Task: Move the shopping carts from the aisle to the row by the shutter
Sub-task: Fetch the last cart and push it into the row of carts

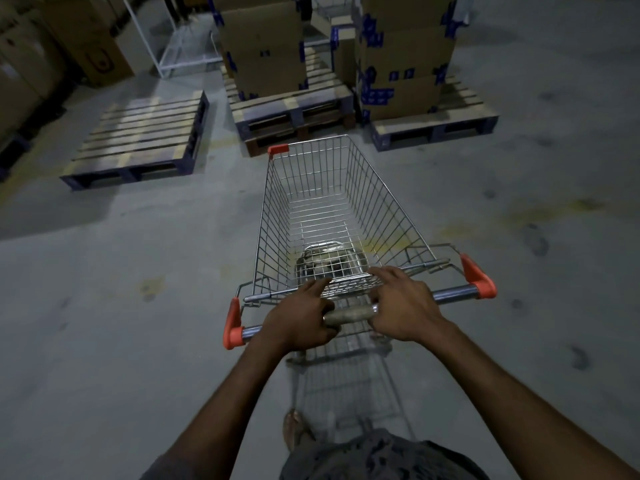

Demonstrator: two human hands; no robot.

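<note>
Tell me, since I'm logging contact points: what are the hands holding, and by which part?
Both hands, left hand and right hand, hold the shopping cart by its handle bar, side by side near the bar's middle.

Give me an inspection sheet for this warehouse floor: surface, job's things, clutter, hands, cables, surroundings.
Surface: grey concrete floor, scuffed, with faded yellow marks.
Job's things: one wire shopping cart with orange corner guards, pointing toward the pallets; a metal tray shows through the basket's wire.
Clutter: empty pallet ahead on the left; two pallets loaded with cardboard boxes, blue-taped, straight ahead of the cart.
Hands: left hand and right hand both closed on the cart handle, near its middle.
Cables: nothing seen.
Surroundings: more cartons stacked at far left; white metal frame behind the pallets; dim light. No shutter or cart row in view.
</note>
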